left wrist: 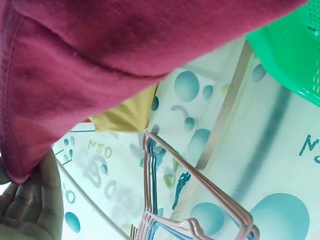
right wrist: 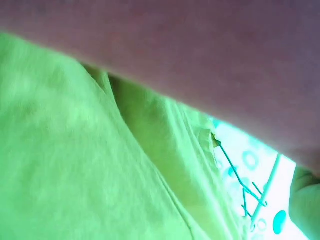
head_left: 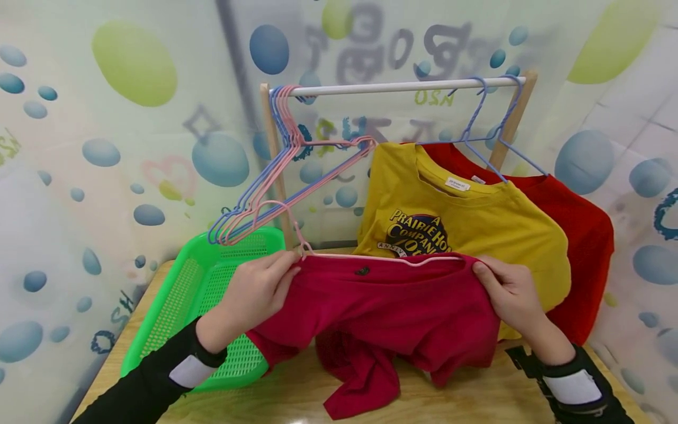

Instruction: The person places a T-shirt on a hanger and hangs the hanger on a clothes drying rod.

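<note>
A crimson shirt is stretched between both hands by its top edge, with its lower part drooping in folds. A pink hanger runs along inside its neckline, and its hook stands up near the left hand. The left hand pinches the shirt's left shoulder around the hanger's end. At the opposite shoulder, the right hand grips the cloth with its thumb on the near side. In the left wrist view, the left hand's fingers lie behind the crimson cloth. Crimson cloth covers the top of the right wrist view.
Behind, a yellow T-shirt and a red shirt hang on blue hangers from a white rail. Several pink and blue hangers hang at the rail's left end. A green basket stands on the wooden table at left.
</note>
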Demonstrator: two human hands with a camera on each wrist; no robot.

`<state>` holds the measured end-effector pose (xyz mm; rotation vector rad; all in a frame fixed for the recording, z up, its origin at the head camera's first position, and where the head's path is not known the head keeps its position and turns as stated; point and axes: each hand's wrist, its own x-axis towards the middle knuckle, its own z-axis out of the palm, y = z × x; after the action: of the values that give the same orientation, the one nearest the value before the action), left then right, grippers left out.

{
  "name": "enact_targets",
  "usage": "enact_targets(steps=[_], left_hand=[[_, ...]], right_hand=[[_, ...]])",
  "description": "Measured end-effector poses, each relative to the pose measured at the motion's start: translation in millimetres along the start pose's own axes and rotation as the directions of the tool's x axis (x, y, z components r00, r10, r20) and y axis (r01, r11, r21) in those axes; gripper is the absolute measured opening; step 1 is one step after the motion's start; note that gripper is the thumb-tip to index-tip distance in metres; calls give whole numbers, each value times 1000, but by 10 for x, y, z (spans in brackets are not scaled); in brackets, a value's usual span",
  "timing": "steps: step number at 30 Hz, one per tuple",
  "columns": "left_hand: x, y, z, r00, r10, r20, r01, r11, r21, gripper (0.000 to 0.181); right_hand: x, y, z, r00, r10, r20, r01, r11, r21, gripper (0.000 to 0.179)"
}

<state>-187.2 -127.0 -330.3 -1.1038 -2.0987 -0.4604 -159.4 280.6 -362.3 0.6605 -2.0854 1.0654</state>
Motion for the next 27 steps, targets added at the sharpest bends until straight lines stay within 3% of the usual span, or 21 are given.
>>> enact_targets(steps=[6,9,14,23,27], left_hand=[[34,41,-2,1000,-2,-24,1,1000,-20,12],[44,62,15,1000,-6,-31,4,999,-36,9],[51,96,69,998,-39,-43,33,991,-129,12],[42,135,178,986,-166,-13,150,923,-355,15],[35,126,213,974,-225,10,206,875,-438,19]], right_hand=[[28,-75,-1,1000,-6,12,7,997,-81,18],[45,-112,5,998,-17,58,25,989,-143,20],[55,-142,50,991,-41,129,62,985,-160,22],[83,-192,167,972,-129,198,169,965,-200,15],[90,-200,211,964,-163,208,207,955,-214,11]])
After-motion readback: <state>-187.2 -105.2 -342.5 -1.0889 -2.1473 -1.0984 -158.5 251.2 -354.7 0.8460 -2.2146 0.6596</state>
